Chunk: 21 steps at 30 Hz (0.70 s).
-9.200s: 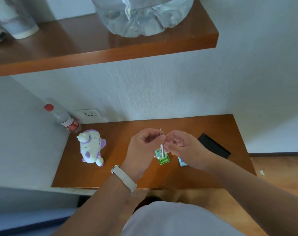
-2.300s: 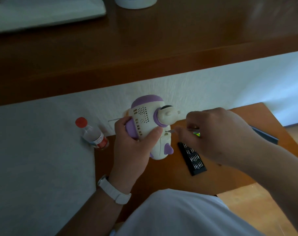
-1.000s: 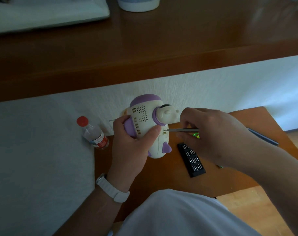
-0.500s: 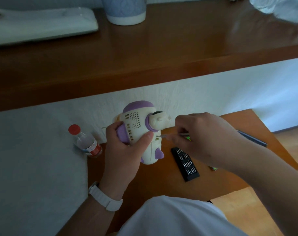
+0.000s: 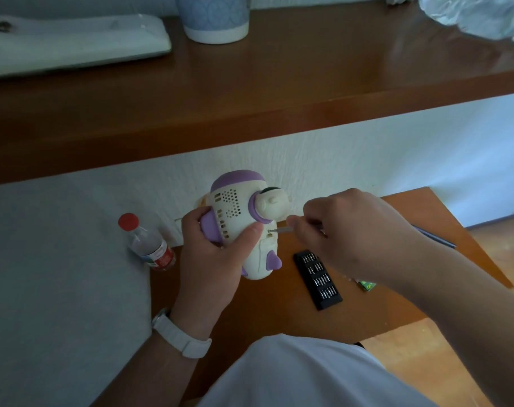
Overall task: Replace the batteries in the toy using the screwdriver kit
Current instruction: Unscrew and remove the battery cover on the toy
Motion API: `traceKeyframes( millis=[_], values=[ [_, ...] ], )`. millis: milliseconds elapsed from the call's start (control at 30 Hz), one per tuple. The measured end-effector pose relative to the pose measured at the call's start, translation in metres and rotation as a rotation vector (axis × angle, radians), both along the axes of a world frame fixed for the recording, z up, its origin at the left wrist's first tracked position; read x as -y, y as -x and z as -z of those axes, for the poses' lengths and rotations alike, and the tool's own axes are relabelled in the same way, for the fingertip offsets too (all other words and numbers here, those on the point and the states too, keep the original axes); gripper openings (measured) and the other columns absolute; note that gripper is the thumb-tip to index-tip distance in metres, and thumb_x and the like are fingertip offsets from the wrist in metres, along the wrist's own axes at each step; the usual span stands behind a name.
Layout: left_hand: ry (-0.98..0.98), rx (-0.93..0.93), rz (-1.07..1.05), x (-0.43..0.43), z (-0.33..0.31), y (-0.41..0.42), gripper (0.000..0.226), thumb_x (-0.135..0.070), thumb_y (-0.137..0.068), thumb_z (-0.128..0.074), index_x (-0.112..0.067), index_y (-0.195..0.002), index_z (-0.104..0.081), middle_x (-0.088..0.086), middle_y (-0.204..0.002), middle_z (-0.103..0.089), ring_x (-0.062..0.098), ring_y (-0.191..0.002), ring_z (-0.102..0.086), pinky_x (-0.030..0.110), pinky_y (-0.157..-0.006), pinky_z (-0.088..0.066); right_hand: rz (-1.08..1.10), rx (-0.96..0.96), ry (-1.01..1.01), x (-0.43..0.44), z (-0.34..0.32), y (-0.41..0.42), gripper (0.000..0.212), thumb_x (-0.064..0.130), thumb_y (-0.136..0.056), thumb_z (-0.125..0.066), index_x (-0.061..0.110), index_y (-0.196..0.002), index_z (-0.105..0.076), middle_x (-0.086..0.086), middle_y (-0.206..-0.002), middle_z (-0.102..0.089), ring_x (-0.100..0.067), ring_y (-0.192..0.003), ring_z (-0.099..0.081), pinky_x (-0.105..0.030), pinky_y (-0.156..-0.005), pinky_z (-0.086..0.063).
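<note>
A broad wooden shelf (image 5: 308,92) fills the upper half of the frame. Its front edge overhangs the work area, leaving a band of white wall between it and the small tabletop (image 5: 264,315) at lower centre. The tabletop's right and near edges show, and its left side meets a grey surface. Bare wood lies open in front of the hands.

The right hand (image 5: 355,233) reaches in from the lower right, knuckles up, forearm crossing above the tabletop. The left hand (image 5: 211,259) rises from the bottom centre, wrist bent back. Its fingers wrap tightly around the white and purple toy (image 5: 241,218), thumb pressed across the front, holding it off the tabletop at mid-frame.

A black bit tray (image 5: 317,279) lies flat below the right hand. A red-capped bottle (image 5: 150,245) leans at the tabletop's left edge. The right fingers pinch a thin screwdriver (image 5: 280,230), held level with its tip touching the toy's body. A green packet (image 5: 367,284) peeks out under the right wrist.
</note>
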<state>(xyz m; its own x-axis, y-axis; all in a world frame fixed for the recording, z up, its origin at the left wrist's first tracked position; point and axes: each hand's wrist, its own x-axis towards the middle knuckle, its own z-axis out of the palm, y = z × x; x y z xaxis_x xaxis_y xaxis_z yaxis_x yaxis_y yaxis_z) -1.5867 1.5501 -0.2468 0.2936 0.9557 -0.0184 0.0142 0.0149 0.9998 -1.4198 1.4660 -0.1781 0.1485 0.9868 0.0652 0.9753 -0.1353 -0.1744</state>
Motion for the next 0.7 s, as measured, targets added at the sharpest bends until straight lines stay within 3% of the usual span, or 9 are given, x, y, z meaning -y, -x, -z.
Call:
traceKeyframes(
  millis=[133, 433, 567, 700],
  values=[
    [-0.002, -0.006, 0.002, -0.0004, 0.0006, 0.0009, 0.068, -0.042, -0.054, -0.082, -0.036, -0.111, -0.046, -0.014, -0.111, -0.067, 0.005, -0.095, -0.072, 0.027, -0.068, -0.061, -0.032, -0.029, 0.03, 0.0001, -0.0039, 0.0007, 0.045, 0.056, -0.09, -0.031, 0.02, -0.068, -0.046, 0.005, -0.054, -0.045, -0.012, -0.047, -0.042, -0.027, -0.047, -0.031],
    [-0.012, -0.011, 0.006, -0.0005, 0.0025, 0.0024, 0.066, -0.042, -0.056, -0.081, -0.038, -0.111, -0.046, -0.016, -0.111, -0.065, 0.003, -0.094, -0.071, 0.022, -0.065, -0.059, -0.047, -0.048, 0.025, 0.001, -0.0077, 0.0053, 0.032, 0.053, -0.087, -0.041, 0.022, -0.085, -0.051, 0.009, -0.065, -0.051, -0.01, -0.054, -0.048, -0.029, -0.052, -0.043],
    [-0.009, -0.008, 0.011, -0.0014, 0.0038, 0.0027, 0.064, -0.04, -0.057, -0.082, -0.04, -0.11, -0.046, -0.016, -0.111, -0.065, 0.004, -0.095, -0.071, 0.024, -0.066, -0.06, -0.037, -0.013, 0.004, 0.0007, -0.0019, 0.0032, 0.05, 0.058, -0.091, -0.029, 0.02, -0.065, -0.047, 0.005, -0.049, -0.042, -0.012, -0.042, -0.042, -0.03, -0.046, -0.04],
    [-0.017, -0.022, 0.015, -0.0017, 0.0046, 0.0033, 0.062, -0.037, -0.06, -0.082, -0.041, -0.109, -0.045, -0.017, -0.11, -0.064, 0.004, -0.094, -0.071, 0.023, -0.065, -0.06, -0.033, -0.01, 0.018, 0.0013, -0.0015, 0.0026, 0.046, 0.052, -0.093, -0.031, 0.021, -0.059, -0.035, 0.004, -0.047, -0.039, -0.013, -0.041, -0.037, -0.029, -0.045, -0.029]
  ],
)
